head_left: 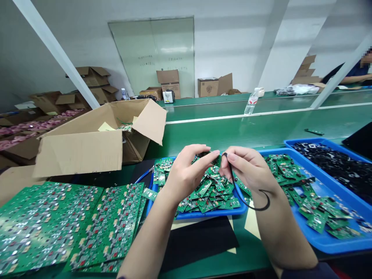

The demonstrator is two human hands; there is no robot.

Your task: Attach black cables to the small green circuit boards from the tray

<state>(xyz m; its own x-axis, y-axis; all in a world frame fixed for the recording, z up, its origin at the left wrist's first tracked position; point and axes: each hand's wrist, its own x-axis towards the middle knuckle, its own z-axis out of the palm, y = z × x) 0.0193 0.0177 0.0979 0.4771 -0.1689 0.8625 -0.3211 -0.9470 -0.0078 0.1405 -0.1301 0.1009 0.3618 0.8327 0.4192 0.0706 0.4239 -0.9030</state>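
Note:
My right hand pinches a thin black cable between thumb and fingertips. The cable hangs down and its loose end curls in front of my right wrist. Close by on the left, my left hand is bent inward, fingertips together around something small and dark that is mostly hidden. Both hands are above a blue tray heaped with small green circuit boards. The two hands are slightly apart.
Stacked green circuit panels lie at left, before an open cardboard box. To the right, a larger blue tray holds more boards; another tray holds black parts. A water bottle stands behind. Another person sits far right.

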